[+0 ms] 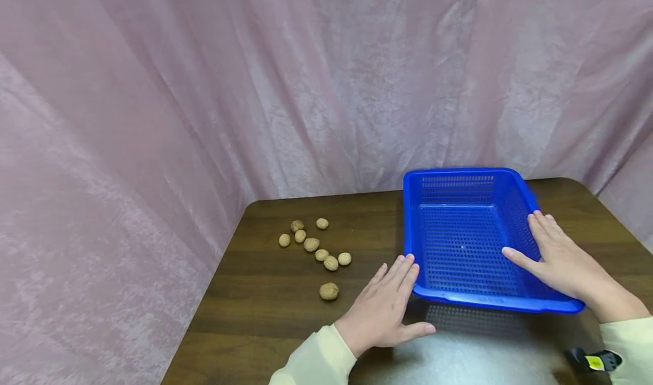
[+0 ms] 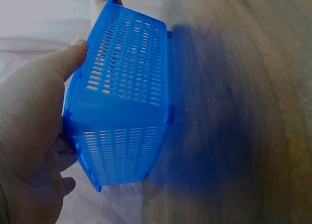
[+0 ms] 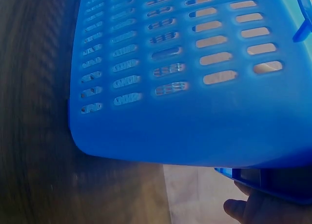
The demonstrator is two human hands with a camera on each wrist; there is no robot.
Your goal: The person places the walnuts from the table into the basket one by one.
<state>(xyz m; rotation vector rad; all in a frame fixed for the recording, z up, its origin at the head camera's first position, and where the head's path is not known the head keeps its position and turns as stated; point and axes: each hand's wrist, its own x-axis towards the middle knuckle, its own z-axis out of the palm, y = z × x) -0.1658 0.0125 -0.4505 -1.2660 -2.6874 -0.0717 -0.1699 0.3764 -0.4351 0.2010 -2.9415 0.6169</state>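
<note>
A blue plastic basket [image 1: 459, 249] with slotted walls stands on the right part of the table, with nothing inside it. My left hand [image 1: 380, 311] touches its near left corner with straight fingertips, thumb spread out in front of the basket. Over the right rim lies my right hand [image 1: 561, 257], fingers straight and thumb stretched above the basket's inside. In the left wrist view, the left hand [image 2: 34, 131] is against the rim of the basket [image 2: 117, 112]. The right wrist view shows the basket wall [image 3: 185, 126] close up, with part of the right hand [image 3: 273, 209] under the rim.
Several walnuts [image 1: 312, 244] lie scattered on the wooden table [image 1: 265, 300] left of the basket; one walnut [image 1: 329, 291] sits nearer to me. A pink curtain [image 1: 326, 90] hangs behind the table. A black strap with a yellow label [image 1: 594, 362] shows near my right sleeve.
</note>
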